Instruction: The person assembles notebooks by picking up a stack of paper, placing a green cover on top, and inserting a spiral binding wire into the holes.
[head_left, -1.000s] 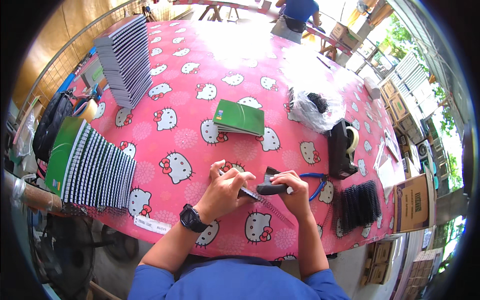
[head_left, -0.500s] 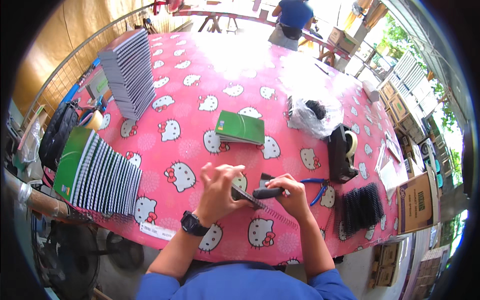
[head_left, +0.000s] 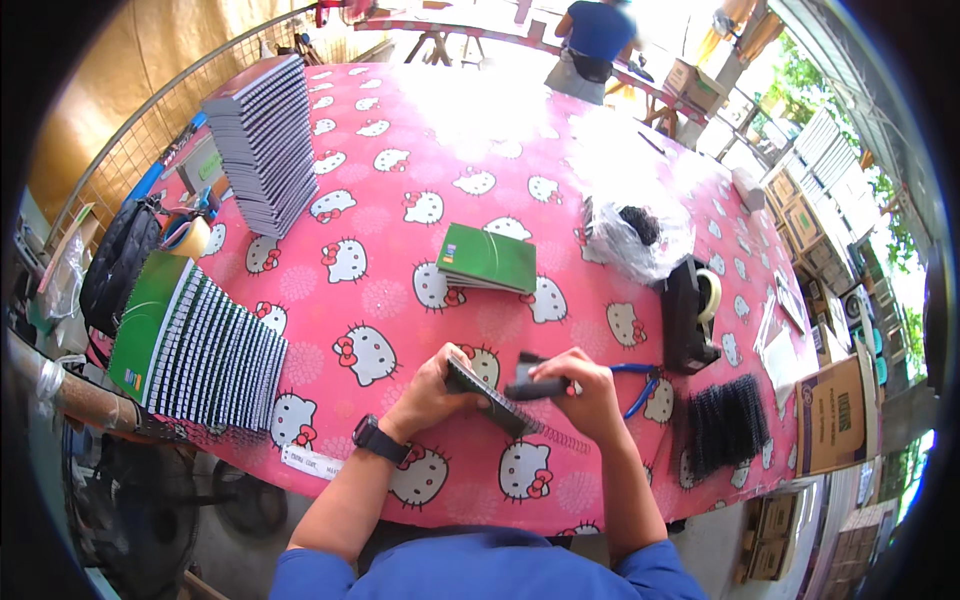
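Note:
My left hand point(head_left: 425, 400), with a black watch on its wrist, grips a small notebook point(head_left: 492, 405) standing on edge, its punched side up. A thin spiral coil point(head_left: 565, 437) runs along that edge and sticks out past the end nearest my right arm. My right hand point(head_left: 592, 388) is closed round a black hand-held tool point(head_left: 535, 388), held just above the notebook's coil end; whether it touches the coil I cannot tell. Beyond my hands lie a few green-covered notebooks point(head_left: 488, 258). Blue-handled pliers point(head_left: 640, 392) rest beside my right hand, partly hidden by it.
Stacked green spiral notebooks point(head_left: 215, 345) and a taller notebook stack point(head_left: 262, 150) stand at the left. To the right are a bundle of black coils point(head_left: 727, 425), a tape dispenser point(head_left: 685, 325), a plastic bag point(head_left: 640, 245) and a cardboard box point(head_left: 838, 415). Another person point(head_left: 597, 40) stands far off.
My left hand's fingers, raised and spread before, have closed round the notebook, which shows more of its side. My right hand with the tool has barely moved.

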